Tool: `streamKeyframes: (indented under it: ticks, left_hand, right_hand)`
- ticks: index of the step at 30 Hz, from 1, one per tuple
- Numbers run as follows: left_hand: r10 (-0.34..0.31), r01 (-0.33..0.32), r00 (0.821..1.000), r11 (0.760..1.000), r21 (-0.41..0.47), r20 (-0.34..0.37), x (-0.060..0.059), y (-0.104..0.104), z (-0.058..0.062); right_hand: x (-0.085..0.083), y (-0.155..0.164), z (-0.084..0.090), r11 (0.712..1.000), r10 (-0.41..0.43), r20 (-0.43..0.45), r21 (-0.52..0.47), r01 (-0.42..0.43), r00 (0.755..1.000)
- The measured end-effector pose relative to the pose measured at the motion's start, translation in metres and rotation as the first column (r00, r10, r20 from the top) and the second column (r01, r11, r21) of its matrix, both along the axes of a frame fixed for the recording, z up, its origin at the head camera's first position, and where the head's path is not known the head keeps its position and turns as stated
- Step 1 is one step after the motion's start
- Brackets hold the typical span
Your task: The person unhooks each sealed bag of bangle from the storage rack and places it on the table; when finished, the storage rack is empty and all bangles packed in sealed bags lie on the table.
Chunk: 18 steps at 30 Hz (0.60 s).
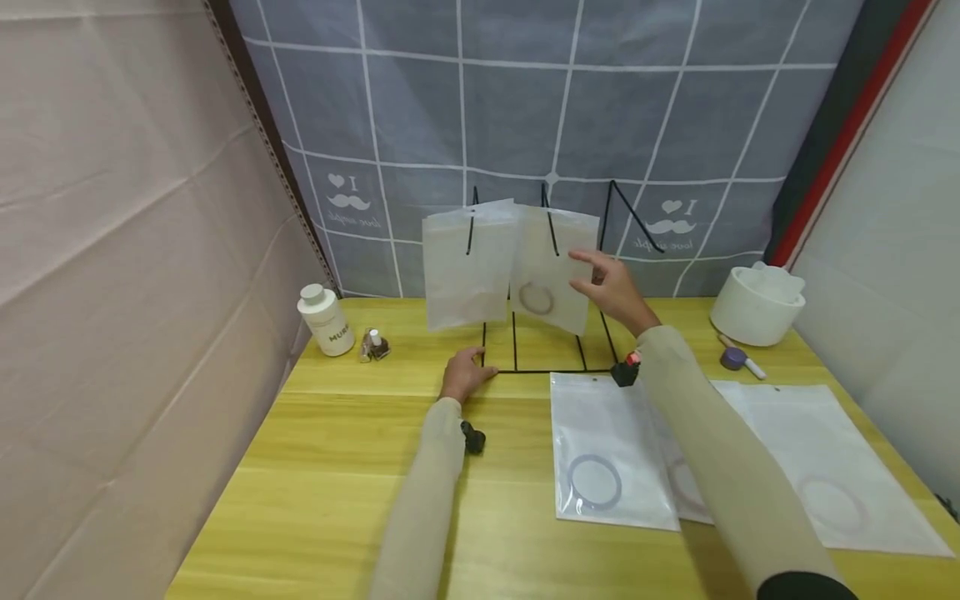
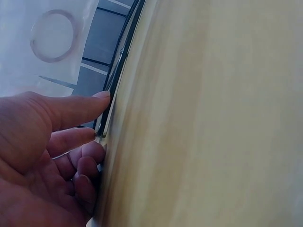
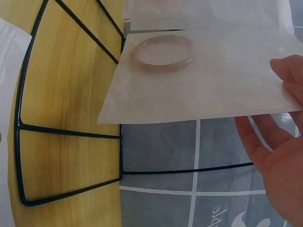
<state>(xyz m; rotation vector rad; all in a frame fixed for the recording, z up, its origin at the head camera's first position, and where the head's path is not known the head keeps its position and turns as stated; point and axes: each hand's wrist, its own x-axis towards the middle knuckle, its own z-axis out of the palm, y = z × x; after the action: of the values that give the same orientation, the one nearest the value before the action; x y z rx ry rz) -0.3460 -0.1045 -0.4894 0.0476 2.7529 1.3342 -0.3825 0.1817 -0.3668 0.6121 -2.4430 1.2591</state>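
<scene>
A black wire rack (image 1: 517, 372) stands on the wooden table with hooks pointing forward. Its front left corner is pinched by my left hand (image 1: 462, 377), thumb on the wire (image 2: 113, 90) and the other fingers curled beneath. Two translucent bags hang from the hooks: a left bag (image 1: 467, 271) and a right bag (image 1: 551, 267) holding a pinkish bangle (image 3: 163, 53). My right hand (image 1: 618, 293) is at the right bag's side edge, thumb and index finger apart. In the right wrist view one fingertip lies over the bag's face and other fingers are at its edge.
Several flat bags with ring shapes, including a nearer bag (image 1: 600, 433), lie at the front right. A white bottle (image 1: 326, 319) and a small brown item (image 1: 375, 343) stand left. At right are a white container (image 1: 753, 308) and a purple-headed object (image 1: 735, 358). A grey checked cloth (image 1: 517, 108) hangs behind.
</scene>
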Motion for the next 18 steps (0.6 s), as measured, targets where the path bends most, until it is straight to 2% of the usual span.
streamKeyframes:
  ticks: [4, 10, 18]
  left_hand:
    - [0.001, -0.001, 1.0, 1.0, -0.009, -0.004, -0.001, 0.001, 0.002]
    - [0.003, -0.004, 1.0, 1.0, -0.023, -0.002, -0.004, 0.001, 0.003]
    - [0.009, -0.009, 1.0, 1.0, -0.028, 0.007, -0.004, 0.002, -0.001]
  right_hand:
    - [0.004, 0.003, 0.001, 1.0, -0.016, -0.003, 0.012, 0.016, 1.0]
    - [0.012, 0.009, -0.001, 0.999, -0.007, -0.078, 0.048, 0.011, 0.997]
    - [0.032, 0.012, -0.002, 0.996, -0.001, -0.14, 0.088, 0.014, 0.99]
